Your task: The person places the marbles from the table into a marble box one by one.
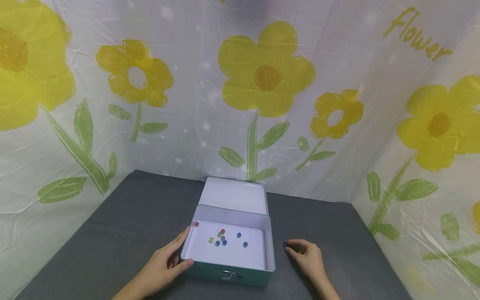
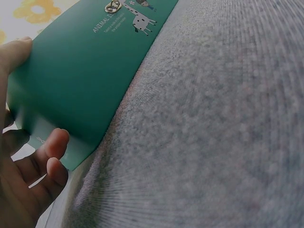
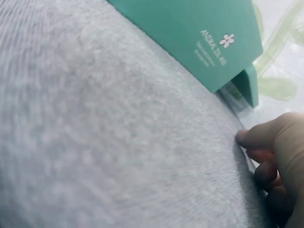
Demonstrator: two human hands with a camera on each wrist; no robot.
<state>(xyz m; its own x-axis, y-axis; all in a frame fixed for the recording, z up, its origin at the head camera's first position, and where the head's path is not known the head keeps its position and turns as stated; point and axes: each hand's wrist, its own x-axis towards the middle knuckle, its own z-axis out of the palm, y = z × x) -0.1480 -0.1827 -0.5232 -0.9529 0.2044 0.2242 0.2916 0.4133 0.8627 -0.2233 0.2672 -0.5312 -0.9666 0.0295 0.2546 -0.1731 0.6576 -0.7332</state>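
A green tin box (image 1: 229, 273) with a white inside stands on the grey table, its lid (image 1: 233, 195) folded back behind it. My left hand (image 1: 165, 261) grips the box at its front left corner, thumb at the front rim and fingers along the left side. Right of the box, my right hand (image 1: 308, 257) pinches a dark blue bead (image 1: 285, 244) between thumb and index finger, low over the table. In the right wrist view the fingers (image 3: 259, 135) hide the bead. Inside the box lie several small beads: blue (image 1: 245, 244), red (image 1: 223, 231), green and yellow (image 1: 211, 240).
A dark grey cloth (image 1: 112, 225) covers the table. White curtains with yellow flowers (image 1: 267, 71) hang along the back and both sides. A metal clasp (image 2: 113, 5) sits on the box front, near a giraffe print. A red bead (image 1: 196, 224) lies by the box's left wall.
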